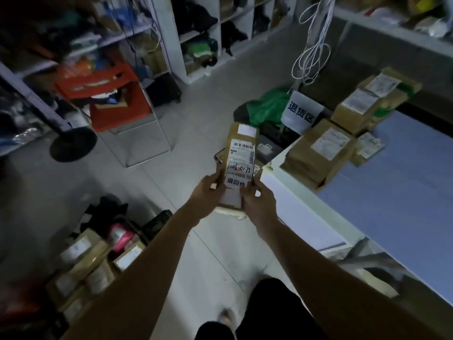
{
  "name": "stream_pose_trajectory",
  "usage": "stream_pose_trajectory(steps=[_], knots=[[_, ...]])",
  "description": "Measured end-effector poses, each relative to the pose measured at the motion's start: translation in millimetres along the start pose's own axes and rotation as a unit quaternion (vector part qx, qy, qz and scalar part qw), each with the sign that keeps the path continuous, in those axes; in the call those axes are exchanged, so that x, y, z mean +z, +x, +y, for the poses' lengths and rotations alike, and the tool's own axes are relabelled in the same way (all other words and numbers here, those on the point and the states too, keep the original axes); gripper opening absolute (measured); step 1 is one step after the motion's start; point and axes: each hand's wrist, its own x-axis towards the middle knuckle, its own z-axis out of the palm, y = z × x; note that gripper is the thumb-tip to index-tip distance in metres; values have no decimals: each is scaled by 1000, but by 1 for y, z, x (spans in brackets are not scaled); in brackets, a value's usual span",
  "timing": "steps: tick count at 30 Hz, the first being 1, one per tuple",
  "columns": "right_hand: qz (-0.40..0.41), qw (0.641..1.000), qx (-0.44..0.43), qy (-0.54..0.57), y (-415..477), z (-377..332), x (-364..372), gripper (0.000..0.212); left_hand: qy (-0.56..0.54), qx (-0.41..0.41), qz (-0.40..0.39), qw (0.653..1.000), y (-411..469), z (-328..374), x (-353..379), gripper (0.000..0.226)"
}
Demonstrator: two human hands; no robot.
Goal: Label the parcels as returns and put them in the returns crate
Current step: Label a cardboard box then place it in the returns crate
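A narrow brown cardboard parcel point(241, 148) is held up over the floor at the table's corner. It carries a barcode shipping label with handwritten numbers and a white returns sticker point(235, 182) near its lower end. My left hand point(208, 192) grips the parcel's lower left edge. My right hand point(258, 200) grips its lower right edge, thumb by the sticker. Beyond the parcel on the floor stands a dark crate point(272, 143) with a white returns sign point(302, 114) and a green bag point(268, 106).
More brown parcels point(323, 153) lie stacked on the blue-topped table point(404, 192) at right, others point(372, 104) further back. Boxes point(85, 258) sit on the floor at lower left. An orange chair point(112, 101), a fan base point(73, 143) and shelving stand behind.
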Motion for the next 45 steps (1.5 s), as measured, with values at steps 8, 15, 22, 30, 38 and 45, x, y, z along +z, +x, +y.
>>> stream_pose_trajectory(steps=[8,15,22,30,38,45], knots=[[9,998,36,-54,189,12,74,23,15,-46,-85,995,194,-27,-49,23],[53,990,134,-4,344,31,99,29,116,-55,-166,978,372,-42,-42,51],[133,962,232,61,457,92,125,45,131,-43,-307,942,521,-100,-19,62],[215,934,279,59,573,216,176,48,205,-42,-388,898,671,-229,30,65],[257,921,291,28,647,337,194,56,226,46,-389,892,742,-337,93,52],[251,929,270,-35,651,359,195,61,263,106,-383,879,762,-372,105,49]])
